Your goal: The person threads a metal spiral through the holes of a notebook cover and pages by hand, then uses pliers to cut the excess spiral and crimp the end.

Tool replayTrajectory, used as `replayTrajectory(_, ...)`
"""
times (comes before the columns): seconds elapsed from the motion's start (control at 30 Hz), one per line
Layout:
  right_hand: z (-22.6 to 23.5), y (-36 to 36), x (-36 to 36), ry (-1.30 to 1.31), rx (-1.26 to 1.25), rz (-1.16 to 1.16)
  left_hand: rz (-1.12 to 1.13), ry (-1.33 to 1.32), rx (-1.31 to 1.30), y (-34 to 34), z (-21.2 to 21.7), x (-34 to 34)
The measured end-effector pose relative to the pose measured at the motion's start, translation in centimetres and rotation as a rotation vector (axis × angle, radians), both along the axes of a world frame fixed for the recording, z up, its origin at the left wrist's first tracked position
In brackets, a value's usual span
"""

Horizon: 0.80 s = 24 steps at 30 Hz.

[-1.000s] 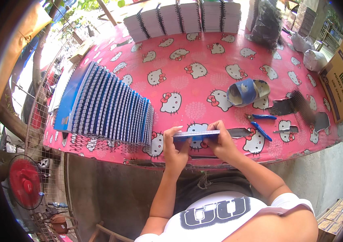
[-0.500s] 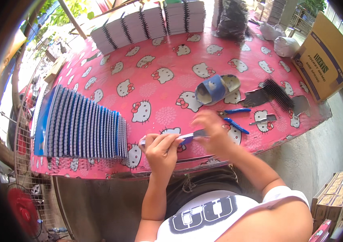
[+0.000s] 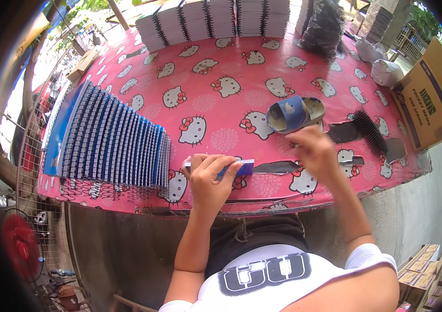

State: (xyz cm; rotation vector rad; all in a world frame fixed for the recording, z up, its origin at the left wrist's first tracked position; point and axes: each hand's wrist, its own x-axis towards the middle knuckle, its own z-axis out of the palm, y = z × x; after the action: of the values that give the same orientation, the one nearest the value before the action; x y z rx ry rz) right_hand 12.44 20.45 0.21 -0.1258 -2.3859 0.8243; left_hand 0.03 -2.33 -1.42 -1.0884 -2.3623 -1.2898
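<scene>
My left hand (image 3: 213, 179) is closed on a small notepad with a blue cover (image 3: 246, 168), its white edge up, just above the near part of the table. To its right, my right hand (image 3: 314, 153) is raised over the table near a blue slide sandal (image 3: 286, 115). Its fingers are curled and slightly blurred, so what they hold, if anything, does not show. The blue-handled pliers are not visible now. On the left stands a long row of blue spiral notepads (image 3: 111, 138), bindings upward.
A pink cartoon-print cloth (image 3: 221, 114), torn in places, covers the table. Notebook stacks (image 3: 210, 21) and a black plastic bag (image 3: 322, 31) line the far side. A black bristly bundle (image 3: 370, 134) lies at right, beside a cardboard box (image 3: 431, 99). A red fan (image 3: 21, 244) stands lower left.
My right hand has moved away from the notepad, up and right, to where the pliers lay; they no longer show. My left hand keeps its grip. The whole view has shifted slightly.
</scene>
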Motion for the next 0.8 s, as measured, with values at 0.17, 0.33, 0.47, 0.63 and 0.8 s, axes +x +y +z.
replayTrajectory(0.17, 0.2, -4.4, -1.3, 0.004, -0.133, 0.192, -0.047, 0.047, 0.06, 0.1, 1.0, 0.7)
replayTrajectory(0.33, 1.0, -3.8, -2.0, 0.027, -0.096, 0.148, -0.026, 0.023, 0.075, 0.2, 0.7, 0.7)
replayTrajectory(0.47, 1.4, -3.7, -2.2, -0.149, -0.238, 0.308, 0.007, 0.035, 0.083, 0.4, 0.7, 1.0)
replayTrajectory(0.63, 2.4, -4.4, -2.7, -0.451, -0.508, 0.272, 0.037, 0.065, 0.079, 0.5, 0.3, 1.0)
replayTrajectory(0.8, 1.5, -5.6, -2.9, -0.146, 0.084, 0.195, 0.035, 0.055, 0.041, 0.0, -0.5, 0.8)
